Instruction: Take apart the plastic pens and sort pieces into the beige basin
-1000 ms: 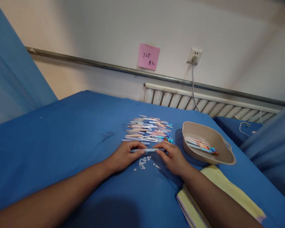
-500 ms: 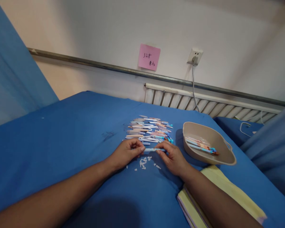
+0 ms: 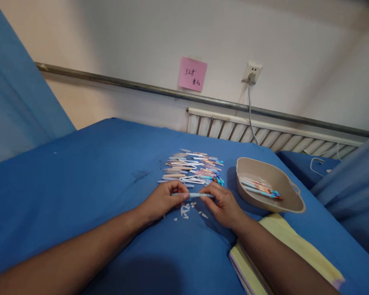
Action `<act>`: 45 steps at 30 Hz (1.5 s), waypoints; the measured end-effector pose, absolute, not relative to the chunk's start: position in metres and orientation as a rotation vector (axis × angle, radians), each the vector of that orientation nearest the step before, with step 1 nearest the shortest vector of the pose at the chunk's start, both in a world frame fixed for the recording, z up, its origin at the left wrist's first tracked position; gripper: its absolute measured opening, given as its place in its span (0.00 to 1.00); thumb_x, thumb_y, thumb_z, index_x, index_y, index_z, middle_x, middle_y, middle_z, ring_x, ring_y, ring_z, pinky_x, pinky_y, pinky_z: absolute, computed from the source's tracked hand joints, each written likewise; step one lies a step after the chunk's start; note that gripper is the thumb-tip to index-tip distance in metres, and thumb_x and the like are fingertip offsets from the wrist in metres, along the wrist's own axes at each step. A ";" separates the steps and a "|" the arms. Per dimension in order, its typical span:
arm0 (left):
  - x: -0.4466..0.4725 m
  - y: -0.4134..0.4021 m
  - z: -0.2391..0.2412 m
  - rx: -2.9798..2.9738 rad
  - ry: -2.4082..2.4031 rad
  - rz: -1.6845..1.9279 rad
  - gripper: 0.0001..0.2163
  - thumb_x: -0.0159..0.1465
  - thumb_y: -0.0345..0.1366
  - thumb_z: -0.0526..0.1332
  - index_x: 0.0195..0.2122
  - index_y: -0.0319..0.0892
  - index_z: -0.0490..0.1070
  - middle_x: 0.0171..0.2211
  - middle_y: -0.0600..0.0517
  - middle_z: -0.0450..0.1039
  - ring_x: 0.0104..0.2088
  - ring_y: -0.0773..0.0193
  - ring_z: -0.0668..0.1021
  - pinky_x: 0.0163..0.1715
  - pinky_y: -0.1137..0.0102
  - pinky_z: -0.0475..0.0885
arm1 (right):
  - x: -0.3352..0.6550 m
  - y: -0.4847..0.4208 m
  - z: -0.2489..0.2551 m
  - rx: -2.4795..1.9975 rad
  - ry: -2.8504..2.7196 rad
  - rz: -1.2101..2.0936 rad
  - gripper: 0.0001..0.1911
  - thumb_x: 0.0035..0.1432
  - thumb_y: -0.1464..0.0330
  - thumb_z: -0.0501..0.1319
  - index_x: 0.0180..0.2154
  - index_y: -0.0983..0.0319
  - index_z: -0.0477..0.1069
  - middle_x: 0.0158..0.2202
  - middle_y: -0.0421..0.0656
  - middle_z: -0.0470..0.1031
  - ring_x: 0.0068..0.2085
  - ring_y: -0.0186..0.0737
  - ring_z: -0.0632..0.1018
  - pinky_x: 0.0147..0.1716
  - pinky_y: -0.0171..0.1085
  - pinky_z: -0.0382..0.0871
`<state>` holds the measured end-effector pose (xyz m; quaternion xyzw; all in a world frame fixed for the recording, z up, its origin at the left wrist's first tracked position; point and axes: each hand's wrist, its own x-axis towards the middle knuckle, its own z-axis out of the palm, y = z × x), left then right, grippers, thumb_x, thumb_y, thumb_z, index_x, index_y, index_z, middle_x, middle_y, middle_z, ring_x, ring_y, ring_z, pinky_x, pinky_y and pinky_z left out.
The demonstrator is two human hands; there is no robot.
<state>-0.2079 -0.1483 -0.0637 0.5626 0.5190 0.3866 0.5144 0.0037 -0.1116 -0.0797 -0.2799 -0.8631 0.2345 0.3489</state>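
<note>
Between my two hands a light-blue pen (image 3: 194,195) lies sideways, pinched at both ends. My left hand (image 3: 166,197) is closed on its left part, thumb and fingertips together. On its right part, the fingers of my right hand (image 3: 220,203) are closed too. Just beyond them, pen parts and white refill-like sticks (image 3: 192,166) are spread in a loose pile, with blue and brown pieces at its right side. Small white scraps (image 3: 185,210) are scattered on the blue cloth in front of the hands.
A beige basin (image 3: 290,205) with several pens (image 3: 260,189) in it stands to the right. A folded yellow cloth (image 3: 290,237) lies under my right forearm. Blue sheeting (image 3: 117,159) covers the surface. Behind are a radiator (image 3: 227,128) and a metal rail (image 3: 135,85) along the wall.
The pen between my hands has turned or shifted slightly, and more of it shows past my left fingers. Both hands stay nearly in place.
</note>
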 end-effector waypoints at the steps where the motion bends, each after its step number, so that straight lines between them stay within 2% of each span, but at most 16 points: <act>1: -0.208 -0.148 -0.063 1.353 1.225 0.991 0.15 0.50 0.43 0.67 0.32 0.39 0.69 0.30 0.53 0.73 0.28 0.68 0.73 0.30 0.72 0.68 | 0.004 -0.112 -0.080 -0.724 -2.238 0.607 0.06 0.61 0.70 0.56 0.39 0.59 0.70 0.33 0.43 0.72 0.36 0.39 0.73 0.38 0.37 0.66; 4: -0.208 -0.148 -0.064 1.297 1.196 1.042 0.20 0.50 0.43 0.68 0.41 0.40 0.67 0.39 0.48 0.74 0.34 0.65 0.75 0.33 0.71 0.70 | 0.004 -0.113 -0.079 -0.724 -2.224 0.595 0.07 0.61 0.69 0.55 0.40 0.59 0.70 0.33 0.43 0.72 0.36 0.39 0.73 0.37 0.37 0.66; 7: -0.209 -0.148 -0.065 1.285 1.236 0.863 0.17 0.58 0.50 0.59 0.34 0.38 0.68 0.28 0.50 0.73 0.23 0.69 0.72 0.23 0.74 0.66 | 0.004 -0.113 -0.079 -0.717 -2.231 0.576 0.07 0.61 0.70 0.55 0.40 0.59 0.70 0.33 0.44 0.71 0.36 0.39 0.73 0.37 0.37 0.66; 10: -0.210 -0.146 -0.066 1.353 1.200 0.914 0.15 0.52 0.45 0.66 0.31 0.39 0.68 0.28 0.53 0.72 0.26 0.70 0.72 0.27 0.74 0.67 | 0.005 -0.112 -0.079 -0.715 -2.255 0.575 0.07 0.61 0.70 0.55 0.40 0.59 0.70 0.33 0.43 0.71 0.36 0.39 0.73 0.37 0.37 0.66; 13: -0.211 -0.146 -0.065 1.312 1.159 1.012 0.21 0.49 0.42 0.69 0.41 0.41 0.67 0.37 0.50 0.73 0.33 0.67 0.74 0.32 0.73 0.69 | 0.005 -0.112 -0.080 -0.724 -2.263 0.583 0.07 0.61 0.70 0.55 0.40 0.59 0.70 0.33 0.43 0.71 0.36 0.39 0.73 0.37 0.37 0.66; 15: -0.211 -0.146 -0.065 1.269 1.202 0.922 0.19 0.56 0.48 0.62 0.41 0.39 0.67 0.32 0.50 0.74 0.27 0.68 0.74 0.26 0.73 0.67 | 0.005 -0.112 -0.080 -0.720 -2.266 0.583 0.07 0.61 0.70 0.55 0.40 0.59 0.70 0.34 0.44 0.71 0.36 0.39 0.73 0.37 0.37 0.66; 17: -0.211 -0.146 -0.066 1.286 1.247 0.825 0.18 0.58 0.51 0.58 0.34 0.38 0.68 0.25 0.53 0.71 0.21 0.70 0.70 0.21 0.74 0.63 | 0.005 -0.112 -0.079 -0.707 -2.270 0.578 0.07 0.61 0.70 0.54 0.40 0.59 0.70 0.34 0.44 0.71 0.37 0.39 0.73 0.37 0.37 0.66; 19: -0.211 -0.145 -0.066 1.343 1.231 0.861 0.15 0.54 0.48 0.63 0.30 0.39 0.68 0.25 0.54 0.70 0.23 0.70 0.70 0.24 0.74 0.65 | 0.005 -0.112 -0.079 -0.700 -2.273 0.576 0.07 0.61 0.70 0.55 0.40 0.59 0.70 0.34 0.44 0.71 0.37 0.39 0.73 0.37 0.37 0.66; 22: -0.211 -0.146 -0.064 1.357 1.176 1.037 0.19 0.47 0.40 0.69 0.39 0.41 0.69 0.36 0.51 0.73 0.33 0.66 0.74 0.34 0.71 0.68 | 0.005 -0.112 -0.078 -0.708 -2.280 0.579 0.07 0.61 0.70 0.55 0.41 0.59 0.70 0.34 0.44 0.71 0.36 0.39 0.73 0.37 0.37 0.67; 24: -0.211 -0.146 -0.064 1.331 1.192 1.012 0.19 0.51 0.43 0.66 0.41 0.40 0.69 0.37 0.49 0.73 0.33 0.66 0.74 0.32 0.71 0.68 | 0.005 -0.113 -0.078 -0.712 -2.284 0.577 0.07 0.61 0.70 0.55 0.41 0.59 0.70 0.34 0.44 0.71 0.36 0.39 0.73 0.37 0.37 0.67; 28: -0.212 -0.145 -0.065 1.384 1.242 0.815 0.15 0.57 0.48 0.59 0.31 0.38 0.70 0.25 0.53 0.71 0.23 0.70 0.70 0.25 0.73 0.65 | 0.005 -0.113 -0.078 -0.699 -2.291 0.577 0.07 0.61 0.70 0.55 0.41 0.59 0.70 0.33 0.43 0.70 0.36 0.38 0.72 0.37 0.37 0.66; 32: -0.214 -0.145 -0.064 1.515 1.238 0.866 0.11 0.54 0.41 0.64 0.32 0.39 0.71 0.27 0.54 0.71 0.28 0.68 0.71 0.29 0.74 0.66 | 0.005 -0.113 -0.077 -0.696 -2.274 0.595 0.07 0.61 0.70 0.55 0.41 0.59 0.69 0.34 0.43 0.71 0.36 0.38 0.72 0.37 0.36 0.66; 35: -0.213 -0.147 -0.062 1.604 1.241 0.847 0.10 0.55 0.39 0.63 0.35 0.40 0.71 0.30 0.53 0.72 0.30 0.67 0.72 0.31 0.73 0.67 | 0.005 -0.113 -0.078 -0.699 -2.268 0.600 0.06 0.61 0.70 0.55 0.40 0.59 0.69 0.34 0.43 0.71 0.36 0.38 0.72 0.37 0.37 0.66; 39: -0.210 -0.153 -0.060 1.814 1.242 0.789 0.11 0.60 0.39 0.59 0.42 0.43 0.73 0.37 0.52 0.75 0.38 0.62 0.74 0.41 0.70 0.67 | 0.003 -0.114 -0.082 -0.704 -2.255 0.635 0.08 0.59 0.70 0.57 0.42 0.59 0.68 0.34 0.42 0.71 0.36 0.38 0.73 0.37 0.37 0.67; 43: -0.211 -0.154 -0.061 1.962 1.218 0.693 0.10 0.63 0.40 0.55 0.37 0.43 0.74 0.35 0.53 0.75 0.36 0.63 0.74 0.38 0.71 0.67 | 0.002 -0.115 -0.082 -0.691 -2.144 0.792 0.19 0.57 0.65 0.61 0.50 0.59 0.64 0.38 0.43 0.72 0.37 0.37 0.73 0.38 0.36 0.68; 45: -0.214 -0.152 -0.062 1.990 1.250 0.694 0.10 0.63 0.40 0.54 0.37 0.42 0.72 0.33 0.53 0.73 0.35 0.63 0.73 0.37 0.72 0.66 | 0.004 -0.114 -0.082 -0.717 -2.004 0.863 0.18 0.59 0.62 0.58 0.51 0.60 0.63 0.40 0.43 0.72 0.36 0.37 0.74 0.37 0.36 0.69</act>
